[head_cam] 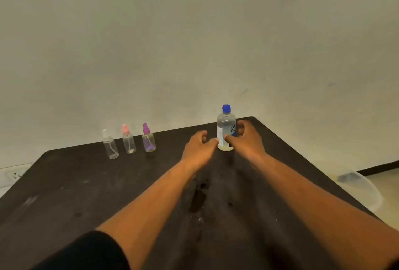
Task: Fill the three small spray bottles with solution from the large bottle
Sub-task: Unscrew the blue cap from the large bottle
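Both hands reached to the large bottle (225,131), which stood upright with its blue cap (226,108) on, near the far edge of the dark table (86,194). Right hand (248,140) curved loosely around it, left hand (199,146) just beside; neither clearly gripped it. Three small spray bottles (129,142) stood in a row well to the left.

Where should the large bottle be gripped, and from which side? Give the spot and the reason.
Grip the large bottle round its labelled middle, probably from the right, where the right hand already has its fingers spread beside it. It stands upright and its body is round, so a wrap there should hold. The blue cap stays free for the left hand to unscrew.
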Available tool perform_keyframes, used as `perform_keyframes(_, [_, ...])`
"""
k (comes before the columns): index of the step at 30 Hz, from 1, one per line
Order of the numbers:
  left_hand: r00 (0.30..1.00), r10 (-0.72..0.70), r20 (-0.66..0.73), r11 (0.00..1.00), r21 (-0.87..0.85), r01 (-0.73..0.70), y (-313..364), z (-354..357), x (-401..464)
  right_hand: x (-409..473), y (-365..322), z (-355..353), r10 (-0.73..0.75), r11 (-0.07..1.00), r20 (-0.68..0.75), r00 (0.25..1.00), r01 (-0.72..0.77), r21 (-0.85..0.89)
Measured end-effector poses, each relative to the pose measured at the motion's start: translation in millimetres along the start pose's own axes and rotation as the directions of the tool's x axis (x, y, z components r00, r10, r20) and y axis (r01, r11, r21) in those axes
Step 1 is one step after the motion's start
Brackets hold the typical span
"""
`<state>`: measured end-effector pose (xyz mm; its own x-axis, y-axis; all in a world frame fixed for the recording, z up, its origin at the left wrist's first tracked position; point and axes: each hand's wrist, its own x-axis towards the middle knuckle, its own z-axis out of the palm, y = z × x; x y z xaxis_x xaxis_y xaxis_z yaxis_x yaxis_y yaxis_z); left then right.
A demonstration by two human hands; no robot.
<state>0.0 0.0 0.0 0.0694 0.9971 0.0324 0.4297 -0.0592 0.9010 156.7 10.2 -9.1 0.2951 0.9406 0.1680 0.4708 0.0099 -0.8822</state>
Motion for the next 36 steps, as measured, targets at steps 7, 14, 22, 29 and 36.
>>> perform_keyframes(7, [0.999,-0.033,0.01,0.996,-0.085,0.034,-10,29,59,42,24,25,-0.009,1.0,0.031,0.999,0.009,0.004])
perform_keyframes(14, [1.0,0.024,0.016,0.996,-0.083,-0.022,-17,54,77,53,41,35,-0.007,1.0,0.022,1.0,0.007,0.002])
perform_keyframes(22, [1.0,0.027,-0.012,0.997,-0.068,-0.028,-15,42,60,40,39,33,-0.043,0.998,-0.013,0.999,0.042,-0.046])
perform_keyframes(29, [0.995,0.078,-0.058,0.997,-0.005,-0.078,-29,-1,8,-16,23,44,-0.123,0.992,0.005,0.992,0.123,-0.02])
perform_keyframes(36, [0.99,0.125,-0.063,0.991,-0.046,-0.128,-50,-39,-45,-72,1,50,-0.203,0.976,0.036,0.979,0.205,-0.078])
